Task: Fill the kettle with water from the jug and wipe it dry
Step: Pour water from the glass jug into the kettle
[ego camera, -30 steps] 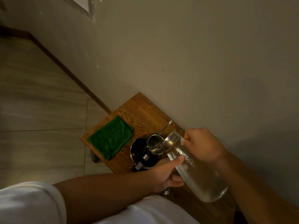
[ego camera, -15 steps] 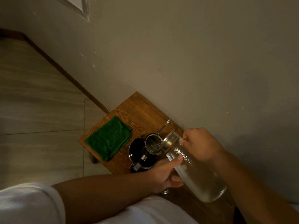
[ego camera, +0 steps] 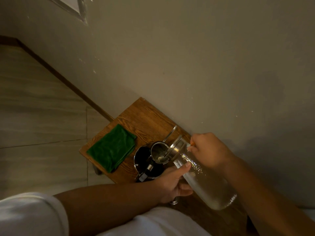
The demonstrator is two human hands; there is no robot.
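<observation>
A clear glass jug [ego camera: 208, 183] with a metal collar is tilted down to the left, its mouth over the open top of the dark metal kettle [ego camera: 146, 162]. The kettle stands on a small wooden table [ego camera: 144, 116] with its lid flipped up. My right hand [ego camera: 208, 150] grips the jug near its neck from the wall side. My left hand [ego camera: 172, 183] holds the jug's body from the near side, thumb lying along the glass. A folded green cloth [ego camera: 112, 149] lies flat on the table's left end, untouched.
The table stands tight against a plain wall [ego camera: 187, 57]. Tiled floor [ego camera: 34, 116] spreads to the left. White clothing [ego camera: 30, 215] fills the bottom of the view. A small metal piece [ego camera: 173, 201] shows just below my left hand.
The jug stays tilted over the kettle and both hands keep their hold. Only the view has shifted slightly.
</observation>
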